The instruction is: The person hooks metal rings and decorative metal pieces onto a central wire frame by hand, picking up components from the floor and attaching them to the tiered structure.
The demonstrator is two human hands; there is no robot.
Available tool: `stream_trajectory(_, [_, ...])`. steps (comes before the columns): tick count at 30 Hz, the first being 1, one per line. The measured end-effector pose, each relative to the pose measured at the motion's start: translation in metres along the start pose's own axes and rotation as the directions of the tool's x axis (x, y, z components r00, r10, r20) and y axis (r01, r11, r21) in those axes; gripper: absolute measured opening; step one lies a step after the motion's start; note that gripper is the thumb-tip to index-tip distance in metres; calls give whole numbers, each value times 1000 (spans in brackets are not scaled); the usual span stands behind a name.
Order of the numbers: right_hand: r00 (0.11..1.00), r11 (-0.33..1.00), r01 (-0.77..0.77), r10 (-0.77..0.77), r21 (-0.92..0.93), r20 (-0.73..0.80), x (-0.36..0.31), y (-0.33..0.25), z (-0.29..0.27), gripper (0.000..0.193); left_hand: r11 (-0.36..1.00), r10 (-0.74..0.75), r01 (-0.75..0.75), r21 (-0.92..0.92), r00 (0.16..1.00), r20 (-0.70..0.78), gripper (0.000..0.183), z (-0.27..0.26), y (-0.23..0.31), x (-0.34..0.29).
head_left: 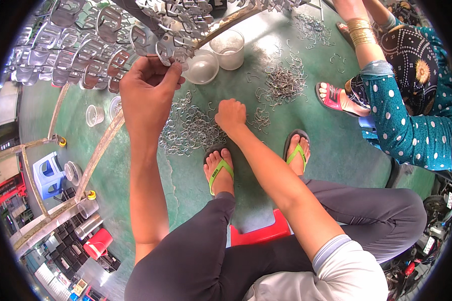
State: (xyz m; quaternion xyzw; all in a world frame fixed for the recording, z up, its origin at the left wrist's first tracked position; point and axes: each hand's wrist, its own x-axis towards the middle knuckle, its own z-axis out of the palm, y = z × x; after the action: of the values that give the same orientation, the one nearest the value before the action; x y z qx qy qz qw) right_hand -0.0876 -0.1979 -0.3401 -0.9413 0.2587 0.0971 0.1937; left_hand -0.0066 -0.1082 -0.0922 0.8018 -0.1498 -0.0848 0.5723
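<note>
My left hand (149,98) is raised at the hanging rack, its thumb and fingers pinched on a silvery stamped metal part (162,53). Rows of similar metal parts with cut-outs (88,52) hang on thin wires around and above it. Lower down, my right hand (231,116) is closed, its fingers curled, above the right edge of a heap of bent metal hooks (188,128) on the green floor. Whatever those fingers hold, if anything, is hidden from view.
Two clear plastic tubs (227,49) stand beyond my hands. A darker heap of hooks (282,83) lies to their right. Another person's dotted teal sleeve (399,120) and sandalled foot are at the right. The rack's wheeled frame (99,153) and a blue stool (48,174) stand left.
</note>
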Motion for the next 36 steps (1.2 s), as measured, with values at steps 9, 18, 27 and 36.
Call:
stream_trajectory(9, [956, 613, 222, 18, 758, -294, -16, 13, -61, 16, 990, 28, -23, 137, 999, -34, 19, 2, 9, -12])
stream_trajectory(18, [702, 248, 707, -133, 663, -699, -30, -30, -169, 19, 996, -48, 47, 75, 999, 9, 21, -5, 11, -8])
stream_trajectory(27, [686, 300, 718, -159, 628, -710, -22, -32, -174, 17, 996, -63, 62, 65, 998, 15, 21, -1, 13, -7])
stream_trajectory(36, [714, 322, 697, -237, 641, -658, -17, -40, -180, 18, 998, -51, 50, -38, 998, -29, 21, -4, 8, -4])
